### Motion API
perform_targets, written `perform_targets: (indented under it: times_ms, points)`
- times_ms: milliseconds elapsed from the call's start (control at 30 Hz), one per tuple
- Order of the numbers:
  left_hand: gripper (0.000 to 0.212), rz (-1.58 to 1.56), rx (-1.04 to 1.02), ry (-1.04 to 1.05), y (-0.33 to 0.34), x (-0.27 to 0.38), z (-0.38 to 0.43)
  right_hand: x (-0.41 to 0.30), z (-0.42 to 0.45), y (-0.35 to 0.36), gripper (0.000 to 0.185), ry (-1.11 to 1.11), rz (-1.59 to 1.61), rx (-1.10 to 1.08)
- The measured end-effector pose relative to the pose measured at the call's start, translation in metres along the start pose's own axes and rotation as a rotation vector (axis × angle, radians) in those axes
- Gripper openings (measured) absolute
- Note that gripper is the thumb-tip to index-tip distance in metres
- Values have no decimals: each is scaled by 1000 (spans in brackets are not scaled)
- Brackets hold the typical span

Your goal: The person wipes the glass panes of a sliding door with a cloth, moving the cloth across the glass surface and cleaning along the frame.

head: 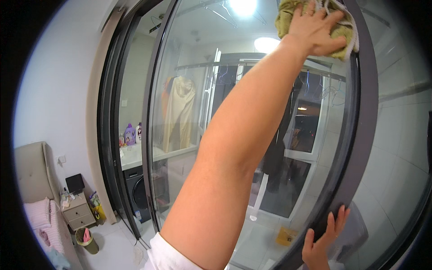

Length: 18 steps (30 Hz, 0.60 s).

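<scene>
My left arm reaches up across the view. At its end my left hand [312,32], fingers spread, presses a yellow-green cloth with white edging [351,37] against the upper right corner of a glass sliding-door panel [189,37], by its dark frame [366,101]. Part of the cloth is cut off by the top of the view. Low at the right, my right hand [320,243] touches the same frame, its fingers apart and holding nothing.
Behind the glass hang pale trousers [179,111] and wire hangers [222,13]. Detergent bottles [130,134] stand on a counter above a washing machine [138,192]. At left are a bed [55,229], a nightstand [79,212] and a waste bin [90,245].
</scene>
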<state>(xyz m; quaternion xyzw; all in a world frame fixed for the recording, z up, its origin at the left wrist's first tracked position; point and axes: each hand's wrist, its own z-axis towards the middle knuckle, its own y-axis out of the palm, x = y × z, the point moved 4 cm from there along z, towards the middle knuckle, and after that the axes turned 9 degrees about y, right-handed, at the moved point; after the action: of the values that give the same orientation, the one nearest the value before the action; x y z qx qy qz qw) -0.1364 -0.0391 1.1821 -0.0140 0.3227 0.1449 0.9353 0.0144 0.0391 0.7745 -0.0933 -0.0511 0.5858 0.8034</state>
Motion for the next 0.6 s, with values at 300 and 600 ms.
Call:
perform_targets:
  times_ms: [300,600]
  points:
    - [63,307,33,-381,-45,-153,-22,-5,-1,1,48,37,-80,29]
    - [71,338,74,-727,-54,-395,-138,-4,-6,2,47,47,-176,-18]
